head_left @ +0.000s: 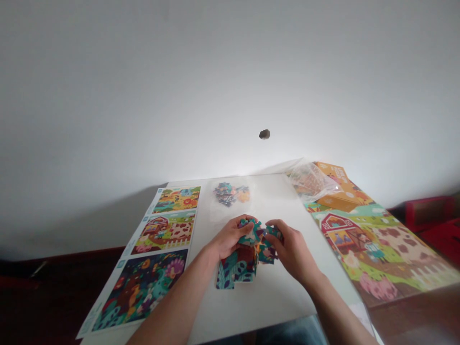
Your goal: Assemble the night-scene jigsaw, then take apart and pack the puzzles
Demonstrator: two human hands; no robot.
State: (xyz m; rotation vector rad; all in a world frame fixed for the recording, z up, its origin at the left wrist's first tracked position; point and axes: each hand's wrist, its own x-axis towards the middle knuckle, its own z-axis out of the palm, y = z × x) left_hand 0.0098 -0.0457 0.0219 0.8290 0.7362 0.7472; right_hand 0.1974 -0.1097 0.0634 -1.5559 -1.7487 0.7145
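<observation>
3 pictures [140, 292] on a sheet [118, 270] lay to the left; the left hand [229, 238] gripped puzzle pieces [253, 236]; close by, the right hand [293, 244] pinched other pieces [274, 233].

The camera sits on the wearer's head, behind and above the near edge of the table [283, 292], and faces forward with a downward slant. The wall [179, 86] meets it nearly head-on, filling everything from nine through twelve to three o'clock. The tabletop narrows away from six o'clock toward the wall. The left hand [230, 237] and right hand [290, 243] lie close below centre, near six and five o'clock, their forearms entering at seven and five. The wide view also takes in the picture sheet [168, 235] at eight o'clock and the farm picture [398, 258] at four.
</observation>
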